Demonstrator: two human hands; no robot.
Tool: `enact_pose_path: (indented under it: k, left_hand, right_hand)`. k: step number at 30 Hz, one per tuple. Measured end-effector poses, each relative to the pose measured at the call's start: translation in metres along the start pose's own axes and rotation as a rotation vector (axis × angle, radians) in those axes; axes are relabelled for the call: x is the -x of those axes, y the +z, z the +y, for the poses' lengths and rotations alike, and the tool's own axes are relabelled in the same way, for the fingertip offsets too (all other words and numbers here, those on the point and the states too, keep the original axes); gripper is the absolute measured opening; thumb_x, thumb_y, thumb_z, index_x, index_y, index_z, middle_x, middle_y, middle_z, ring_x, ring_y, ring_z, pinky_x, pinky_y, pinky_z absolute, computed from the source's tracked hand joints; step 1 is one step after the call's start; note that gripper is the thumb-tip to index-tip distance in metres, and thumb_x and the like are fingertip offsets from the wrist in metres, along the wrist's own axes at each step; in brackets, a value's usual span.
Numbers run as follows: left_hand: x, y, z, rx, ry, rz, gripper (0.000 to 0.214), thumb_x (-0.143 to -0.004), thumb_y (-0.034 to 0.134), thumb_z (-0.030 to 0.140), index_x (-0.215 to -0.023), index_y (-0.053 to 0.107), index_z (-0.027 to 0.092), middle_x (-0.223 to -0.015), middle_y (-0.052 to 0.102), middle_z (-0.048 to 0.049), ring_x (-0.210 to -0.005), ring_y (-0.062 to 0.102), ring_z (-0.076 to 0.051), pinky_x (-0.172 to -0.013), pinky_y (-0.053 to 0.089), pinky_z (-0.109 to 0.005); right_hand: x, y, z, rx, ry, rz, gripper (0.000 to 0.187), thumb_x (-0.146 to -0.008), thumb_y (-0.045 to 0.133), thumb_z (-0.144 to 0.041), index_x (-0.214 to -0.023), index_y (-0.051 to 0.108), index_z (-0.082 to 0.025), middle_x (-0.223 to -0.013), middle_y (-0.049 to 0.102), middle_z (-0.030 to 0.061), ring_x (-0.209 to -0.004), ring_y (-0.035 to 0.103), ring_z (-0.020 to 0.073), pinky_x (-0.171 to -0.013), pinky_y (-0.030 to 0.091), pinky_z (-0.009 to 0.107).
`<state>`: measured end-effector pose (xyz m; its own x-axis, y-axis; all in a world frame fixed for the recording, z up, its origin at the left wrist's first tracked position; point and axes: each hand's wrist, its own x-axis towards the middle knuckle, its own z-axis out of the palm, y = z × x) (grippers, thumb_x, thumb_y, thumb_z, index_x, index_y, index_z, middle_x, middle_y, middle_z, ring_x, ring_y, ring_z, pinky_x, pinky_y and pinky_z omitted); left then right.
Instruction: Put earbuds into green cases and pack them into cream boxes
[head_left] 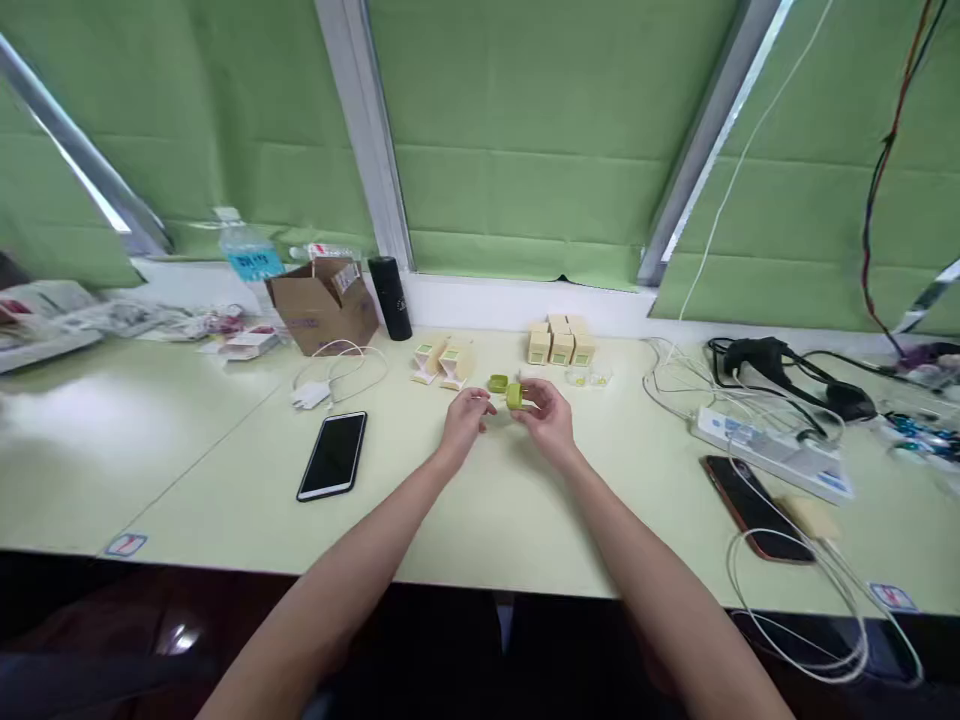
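My right hand (548, 415) pinches a small yellow-green case-like piece (514, 396) between thumb and fingers, just above the table. To its left, my left hand (466, 420) has its fingers loosely bent and apart, and I see nothing held in them. A second small green piece (497, 383) lies on the table just beyond my hands. Two opened cream cartons (455, 363) with green labels lie behind my left hand. Several closed cream boxes (561, 341) stand in a group behind my right hand, and small clear plastic pieces (589, 377) lie in front of them.
A phone (333, 455) and a white charger (310, 395) lie left, with a cardboard box (324, 308), black bottle (389, 298) and water bottle (250, 255) behind. At right are a power strip (772, 455), tangled cables and another phone (754, 508). Green blinds (555, 130) hang behind.
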<state>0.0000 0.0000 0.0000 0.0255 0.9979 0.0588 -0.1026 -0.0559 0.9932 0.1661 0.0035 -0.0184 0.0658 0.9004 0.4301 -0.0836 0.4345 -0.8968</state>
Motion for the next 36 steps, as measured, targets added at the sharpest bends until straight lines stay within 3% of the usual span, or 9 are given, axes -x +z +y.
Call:
enact_pose_path:
  k: [6,13,18,23,30,36]
  left_hand:
    - [-0.001,-0.004,-0.008,-0.124,0.219,-0.037,0.050,-0.066,0.071,0.021,-0.115,0.060,0.022,-0.105,0.071,-0.0067,-0.099,0.062,-0.021,-0.073,0.048,-0.029]
    - [0.004,0.000,-0.010,-0.264,0.413,-0.136,0.052,-0.078,0.072,0.023,-0.129,0.063,0.028,-0.130,0.067,-0.0087,-0.111,0.062,-0.024,-0.088,0.049,-0.037]
    - [0.002,-0.002,-0.011,-0.253,0.452,-0.113,0.048,-0.079,0.073,0.021,-0.126,0.068,0.028,-0.125,0.069,-0.0076,-0.114,0.062,-0.024,-0.091,0.050,-0.038]
    - [0.001,-0.003,-0.010,-0.230,0.485,-0.090,0.048,-0.078,0.075,0.018,-0.124,0.070,0.028,-0.123,0.069,-0.0076,-0.115,0.062,-0.024,-0.092,0.052,-0.038]
    - [0.001,-0.003,-0.011,-0.190,0.509,-0.078,0.048,-0.077,0.078,0.018,-0.123,0.071,0.029,-0.123,0.068,-0.0081,-0.115,0.062,-0.024,-0.092,0.053,-0.038]
    - [0.001,-0.003,-0.010,-0.205,0.540,-0.062,0.048,-0.076,0.079,0.016,-0.121,0.073,0.030,-0.117,0.068,-0.0072,-0.113,0.061,-0.024,-0.091,0.053,-0.038]
  right_hand:
    - [0.005,-0.001,-0.005,0.259,-0.102,0.022,0.050,-0.074,0.072,-0.021,-0.120,0.053,-0.027,-0.118,0.068,0.0084,-0.111,0.068,0.0252,-0.081,0.063,0.039]
    - [0.012,-0.002,-0.007,0.546,-0.385,-0.120,0.040,-0.087,0.059,-0.015,-0.125,0.053,-0.024,-0.120,0.069,0.0127,-0.101,0.070,0.0252,-0.079,0.064,0.043]
    - [0.009,-0.007,-0.007,0.698,-0.591,-0.170,0.027,-0.095,0.053,-0.015,-0.119,0.061,-0.024,-0.129,0.067,0.0157,-0.119,0.065,0.0286,-0.089,0.063,0.047]
    - [0.009,-0.007,-0.011,0.745,-0.691,-0.169,0.030,-0.098,0.049,-0.014,-0.123,0.062,-0.024,-0.131,0.066,0.0155,-0.122,0.064,0.0274,-0.100,0.058,0.050]
    - [0.009,-0.006,-0.013,0.749,-0.785,-0.156,0.031,-0.100,0.048,-0.014,-0.126,0.062,-0.024,-0.132,0.064,0.0172,-0.119,0.065,0.0272,-0.092,0.062,0.048]
    - [0.010,-0.004,-0.010,0.719,-0.749,-0.166,0.036,-0.102,0.045,-0.015,-0.132,0.061,-0.025,-0.134,0.060,0.0175,-0.123,0.061,0.0286,-0.083,0.065,0.044]
